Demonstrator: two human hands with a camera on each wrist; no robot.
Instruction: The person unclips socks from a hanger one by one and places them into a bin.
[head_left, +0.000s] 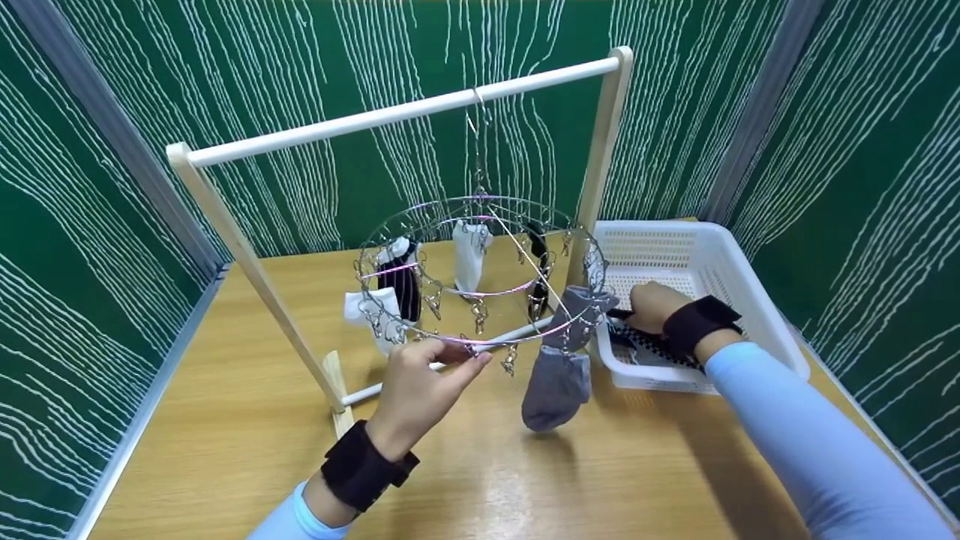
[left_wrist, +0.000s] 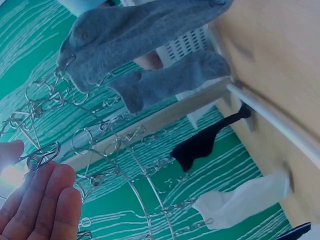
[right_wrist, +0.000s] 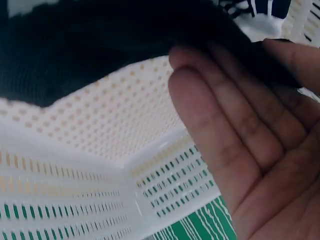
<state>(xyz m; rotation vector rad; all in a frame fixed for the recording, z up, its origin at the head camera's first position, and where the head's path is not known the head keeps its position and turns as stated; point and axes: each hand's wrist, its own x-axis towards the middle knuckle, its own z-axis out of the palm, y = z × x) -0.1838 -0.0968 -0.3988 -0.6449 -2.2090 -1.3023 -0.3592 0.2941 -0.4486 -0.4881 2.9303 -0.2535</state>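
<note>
A round metal clip hanger [head_left: 541,335] hangs from a rack. My left hand [head_left: 420,382] is at its front edge, pinching a wire clip [left_wrist: 44,156] between thumb and fingers. Over the white basket [head_left: 757,300], my right hand [head_left: 656,306] grips a dark sock [right_wrist: 100,60], its fabric between thumb and fingers in the right wrist view. Two grey socks [head_left: 555,391] hang from clips at the hanger's right side. Farther back hang a white sock [head_left: 470,259] and a black sock [left_wrist: 202,145]. A dark striped sock [head_left: 401,285] and another white sock [head_left: 379,304] hang at the left.
The wooden rack's top bar [head_left: 405,112] and its side posts [head_left: 604,135] frame the hanger. A low crossbar [head_left: 367,393] runs behind my left hand. Patterned dark items [head_left: 652,349] lie in the basket's near part. Green walls [head_left: 862,150] with white lines enclose the wooden table [head_left: 247,435].
</note>
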